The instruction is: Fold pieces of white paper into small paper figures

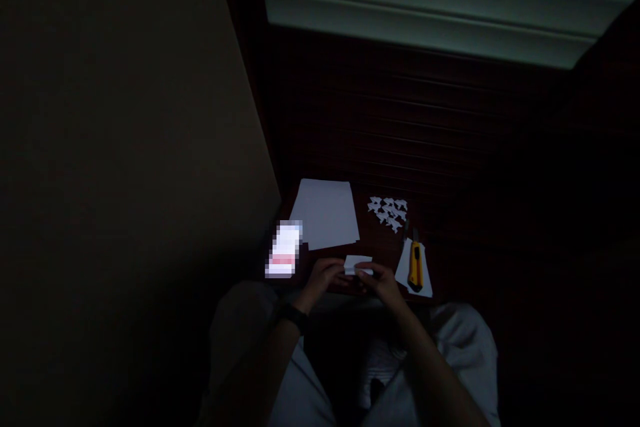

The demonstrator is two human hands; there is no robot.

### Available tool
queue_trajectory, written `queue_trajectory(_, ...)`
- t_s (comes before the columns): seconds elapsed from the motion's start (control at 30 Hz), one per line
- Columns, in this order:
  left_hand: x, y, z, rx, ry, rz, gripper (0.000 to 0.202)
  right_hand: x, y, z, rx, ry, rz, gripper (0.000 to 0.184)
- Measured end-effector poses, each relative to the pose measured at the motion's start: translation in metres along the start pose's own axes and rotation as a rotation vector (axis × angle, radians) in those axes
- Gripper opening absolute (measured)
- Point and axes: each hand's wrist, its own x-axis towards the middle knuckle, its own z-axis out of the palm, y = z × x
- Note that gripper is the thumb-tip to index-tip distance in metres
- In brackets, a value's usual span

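Observation:
A small piece of white paper [359, 261] with a fold along its near edge is held between both hands, close to the table's front edge. My left hand [326, 275] pinches its left end; a dark band circles that wrist. On the right end, my right hand [379, 280] grips the paper with thumb and fingers closed. Some fingertips are hard to make out in the dim light. Just right of that hand, a yellow utility knife [415, 265] lies on several white paper pieces [402, 269].
A stack of white sheets [327, 213] lies at the back left, beside a lit, blurred phone screen [284, 250]. Several small folded paper shapes [389, 211] are grouped at the back right. A wall [150, 113] borders the left, and a slatted shutter [425, 7] stands beyond.

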Motion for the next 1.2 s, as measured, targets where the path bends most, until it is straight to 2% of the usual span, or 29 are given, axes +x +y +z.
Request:
queue_trajectory(0.33,0.006,-0.012,-0.005,-0.098,0.01,0.022,0.033,0.001,0.001,-0.001,0.041,0.018,0.016,0.035)
queue_trajectory(0.67,-0.001,-0.004,-0.002,0.054,-0.074,0.091,0.027,0.001,-0.004,0.001,0.023,0.033,0.017,0.038)
queue_trajectory(0.9,0.001,-0.007,-0.002,0.115,-0.097,0.119,0.032,0.005,0.003,0.001,0.056,0.086,0.017,0.037)
queue_trajectory(1.2,0.008,-0.018,-0.001,0.135,-0.002,0.097,0.034,0.003,0.005,0.001,-0.011,0.098,-0.037,0.037)
